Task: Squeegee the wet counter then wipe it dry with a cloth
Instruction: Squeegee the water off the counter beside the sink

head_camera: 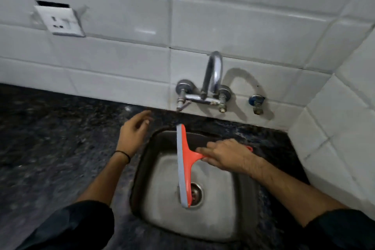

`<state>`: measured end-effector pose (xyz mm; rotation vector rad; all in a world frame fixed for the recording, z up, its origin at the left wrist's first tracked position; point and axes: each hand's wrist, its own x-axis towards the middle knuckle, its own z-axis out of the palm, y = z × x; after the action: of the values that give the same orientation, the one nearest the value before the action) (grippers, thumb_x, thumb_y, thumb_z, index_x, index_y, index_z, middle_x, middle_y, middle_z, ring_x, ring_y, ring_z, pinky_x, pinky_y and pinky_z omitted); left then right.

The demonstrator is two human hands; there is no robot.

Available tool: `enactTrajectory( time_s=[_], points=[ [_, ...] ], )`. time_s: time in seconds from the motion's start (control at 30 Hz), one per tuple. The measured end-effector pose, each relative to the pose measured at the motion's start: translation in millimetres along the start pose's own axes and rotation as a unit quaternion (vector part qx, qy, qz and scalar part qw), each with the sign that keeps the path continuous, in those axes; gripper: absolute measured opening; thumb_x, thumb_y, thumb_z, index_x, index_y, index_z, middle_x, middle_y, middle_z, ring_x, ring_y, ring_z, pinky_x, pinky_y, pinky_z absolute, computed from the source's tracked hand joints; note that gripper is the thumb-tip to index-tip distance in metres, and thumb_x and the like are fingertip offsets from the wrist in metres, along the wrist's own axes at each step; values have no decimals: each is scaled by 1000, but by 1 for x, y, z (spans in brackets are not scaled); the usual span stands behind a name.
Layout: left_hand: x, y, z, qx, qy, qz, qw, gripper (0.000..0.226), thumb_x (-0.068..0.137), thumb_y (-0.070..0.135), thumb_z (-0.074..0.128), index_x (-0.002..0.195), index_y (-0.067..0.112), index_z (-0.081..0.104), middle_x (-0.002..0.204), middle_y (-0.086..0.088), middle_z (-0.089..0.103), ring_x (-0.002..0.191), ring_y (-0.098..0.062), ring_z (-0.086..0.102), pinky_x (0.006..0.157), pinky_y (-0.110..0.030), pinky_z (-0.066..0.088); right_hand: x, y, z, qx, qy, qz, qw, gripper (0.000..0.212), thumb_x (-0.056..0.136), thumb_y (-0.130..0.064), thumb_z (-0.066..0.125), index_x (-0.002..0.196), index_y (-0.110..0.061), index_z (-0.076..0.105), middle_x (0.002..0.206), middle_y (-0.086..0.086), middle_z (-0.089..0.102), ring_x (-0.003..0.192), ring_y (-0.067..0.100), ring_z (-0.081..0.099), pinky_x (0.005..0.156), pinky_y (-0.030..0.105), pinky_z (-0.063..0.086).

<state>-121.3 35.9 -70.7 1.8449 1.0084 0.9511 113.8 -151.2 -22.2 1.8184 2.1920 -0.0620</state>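
My right hand [225, 156] grips the handle of an orange squeegee [185, 160] with a grey rubber blade. The blade runs front to back above the steel sink [219, 215], its far tip over the sink's back rim and its near tip over the drain [195, 194]. My left hand [133, 133] hovers with loosely curled fingers over the dark speckled counter [56, 148], just left of the sink's back corner, and holds nothing. No cloth is in view.
A chrome wall tap [211, 85] juts out above the sink's back edge, with a small blue valve [256, 103] to its right. White tiled walls close in behind and on the right. A loose socket plate [60, 22] hangs on the back wall at left.
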Motion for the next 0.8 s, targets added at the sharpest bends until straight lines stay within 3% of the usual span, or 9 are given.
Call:
enactTrajectory(
  time_s=[0.1,0.17,0.23,0.3,0.43,0.53,0.63,0.73,0.8],
  points=[
    [-26,-40,-64,37,42,-62,996,27,98,10,53,122,11,65,98,0,73,93,-16,68,79,-22,53,53,-44,-7,28,10,-41,999,48,101,-53,25,146,-37,35,124,1,58,108,28,62,79,43,50],
    [-39,-71,-115,65,83,-113,988,27,99,12,52,122,10,65,100,-3,73,93,-16,67,83,-27,54,98,-76,-20,53,21,-53,997,45,102,-51,29,144,-36,37,124,0,58,110,28,61,82,44,50],
    [-45,-100,-163,107,123,-166,972,28,99,16,51,122,12,66,104,-5,73,93,-18,68,86,-37,56,146,-106,-32,90,29,-50,994,41,100,-49,35,138,-34,45,123,1,61,113,28,60,87,43,50],
    [-48,-129,-219,172,165,-219,946,28,100,21,50,122,15,66,105,-7,73,90,-22,67,80,-38,55,204,-140,-48,133,26,-40,990,38,97,-43,42,133,-32,48,124,3,62,116,27,59,91,41,49],
    [-43,-174,-311,257,198,-268,907,26,97,21,49,116,16,65,100,-12,71,85,-32,65,68,-37,50,318,-204,-90,213,-14,-66,975,69,83,-14,61,147,-14,36,134,18,52,122,32,52,102,37,42],
    [-27,-208,-370,311,194,-261,893,22,92,19,51,107,13,66,107,-15,68,95,-38,63,76,-44,53,404,-250,-122,218,-35,-84,972,80,77,0,61,149,0,28,135,27,44,124,38,47,106,39,36],
    [-9,-243,-420,341,165,-276,883,32,92,24,51,120,15,63,129,-10,59,117,-35,55,91,-47,48,486,-293,-146,228,5,-82,970,67,81,-2,56,145,-5,38,133,22,48,123,37,50,104,40,39],
    [11,-272,-455,377,100,-327,861,49,97,40,45,142,23,44,158,-4,29,145,-29,25,112,-53,27,554,-328,-166,216,46,-83,972,60,85,-19,49,144,-24,40,130,10,50,116,35,55,100,44,44],
    [25,-293,-476,387,60,-364,845,64,95,54,42,151,27,28,165,-1,8,151,-29,3,118,-56,13,599,-350,-178,165,61,-90,980,58,89,-19,47,146,-27,37,133,8,47,115,38,55,98,46,45]
  ],
)
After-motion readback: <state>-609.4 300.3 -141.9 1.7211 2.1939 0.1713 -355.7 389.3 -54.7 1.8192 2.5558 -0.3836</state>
